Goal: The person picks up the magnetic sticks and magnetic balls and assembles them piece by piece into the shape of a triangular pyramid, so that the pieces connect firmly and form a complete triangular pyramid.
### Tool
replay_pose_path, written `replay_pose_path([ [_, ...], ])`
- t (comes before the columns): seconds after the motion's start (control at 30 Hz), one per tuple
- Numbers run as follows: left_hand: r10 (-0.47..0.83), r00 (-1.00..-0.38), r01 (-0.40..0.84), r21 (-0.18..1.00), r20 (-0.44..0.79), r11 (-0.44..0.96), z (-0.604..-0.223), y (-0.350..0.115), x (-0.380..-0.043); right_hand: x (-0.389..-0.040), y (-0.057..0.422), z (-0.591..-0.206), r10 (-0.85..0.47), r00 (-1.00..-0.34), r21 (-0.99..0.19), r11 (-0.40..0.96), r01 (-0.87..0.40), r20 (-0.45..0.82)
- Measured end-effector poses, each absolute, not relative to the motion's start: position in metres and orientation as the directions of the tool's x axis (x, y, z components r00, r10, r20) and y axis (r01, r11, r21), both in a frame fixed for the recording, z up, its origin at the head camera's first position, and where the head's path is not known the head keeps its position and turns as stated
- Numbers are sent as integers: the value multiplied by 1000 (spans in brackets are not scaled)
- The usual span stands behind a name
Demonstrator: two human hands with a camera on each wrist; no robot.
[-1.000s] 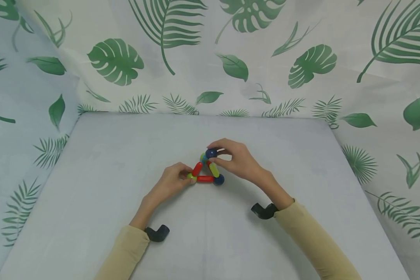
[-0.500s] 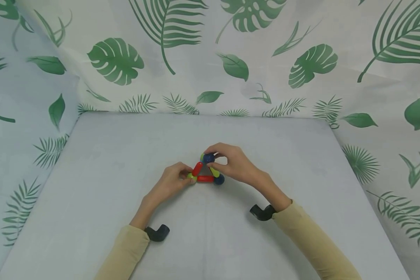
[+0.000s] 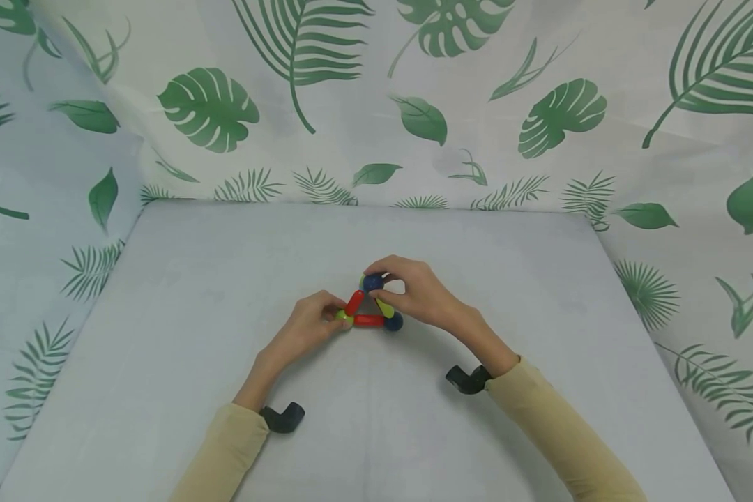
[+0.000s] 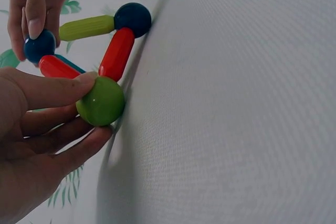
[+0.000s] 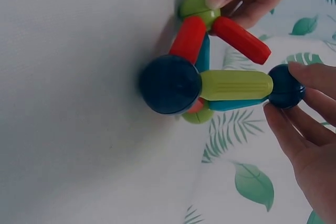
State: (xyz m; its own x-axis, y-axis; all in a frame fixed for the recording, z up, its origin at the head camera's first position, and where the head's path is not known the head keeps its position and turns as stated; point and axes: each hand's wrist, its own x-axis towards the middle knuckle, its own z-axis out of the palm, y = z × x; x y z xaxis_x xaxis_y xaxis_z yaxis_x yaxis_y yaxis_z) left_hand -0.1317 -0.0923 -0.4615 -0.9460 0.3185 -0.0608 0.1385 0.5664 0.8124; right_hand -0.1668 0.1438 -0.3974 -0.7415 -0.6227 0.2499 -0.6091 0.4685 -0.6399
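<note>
A ball-and-rod toy frame stands mid-table, its rods rising from a triangular base. My left hand (image 3: 307, 324) pinches the green ball (image 4: 101, 102) at the base's left corner between thumb and fingers. With thumb and fingertips, my right hand (image 3: 423, 289) holds a dark blue ball (image 5: 286, 86) at the top. That ball meets the ends of a yellow-green rod (image 5: 236, 85) and a teal rod (image 5: 239, 104). A red rod (image 5: 244, 40) leans up from the left green ball, its tip just short of the top ball in the right wrist view. Another blue ball (image 5: 170, 84) forms the right corner.
A second green ball (image 5: 198, 115) is partly hidden behind the right-corner ball. The white table (image 3: 226, 258) extends around both hands, with leaf-print cloth (image 3: 351, 153) behind it. Black curved wrist pieces (image 3: 282, 418) stick out from both sleeves.
My right hand has lowered the blue ball leftward onto the upper rod ends, with only a slight shift in the last half second. The left hand has kept its place on the green ball.
</note>
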Motion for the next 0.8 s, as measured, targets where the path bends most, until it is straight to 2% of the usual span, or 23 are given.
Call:
replay_pose_path([
  [0.47, 323, -945, 145, 810, -57, 568, -462, -92, -133, -167, 139, -402, -650, -711, -641, 431, -635, 268],
  [0.8, 332, -942, 157, 814, -46, 559, -462, -93, -132, -168, 138, -402, -653, -716, -639, 445, -627, 248],
])
